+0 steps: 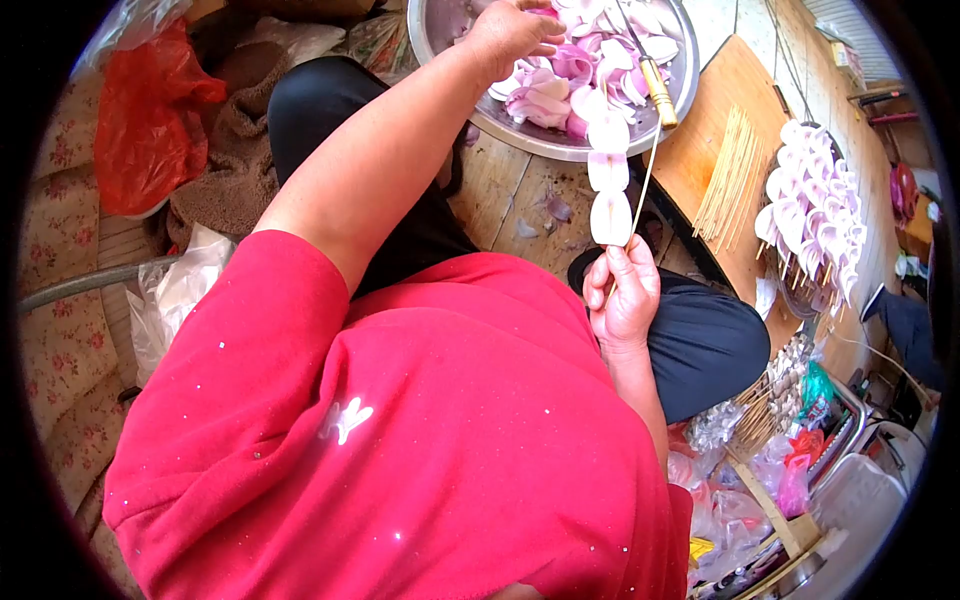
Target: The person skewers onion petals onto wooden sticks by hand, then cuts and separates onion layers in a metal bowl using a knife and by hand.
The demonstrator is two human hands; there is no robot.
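Right hand: 1 [626,290]; fingers clenched on the lower part of one stick.
Stick: 1 held [646,183]; slants up from the fingers toward the basin.
Row: at least 3 pale onion pieces [609,172], end to end, just beside the held stick; whether it pierces them cannot be told.
Basin: 1, metal [535,146]; holds onion pieces [540,100], overlapping, not countable.
Tool: 1 [658,95]; wooden handle over the basin's rim.
Left hand: 1 [505,40]; over the basin; grasp cannot be told.
Worktop: 1 [700,145]; carries 1 pile of bare sticks [732,180].
Skewers: 1 loaded cluster [815,215], beyond the pile; count unreadable.
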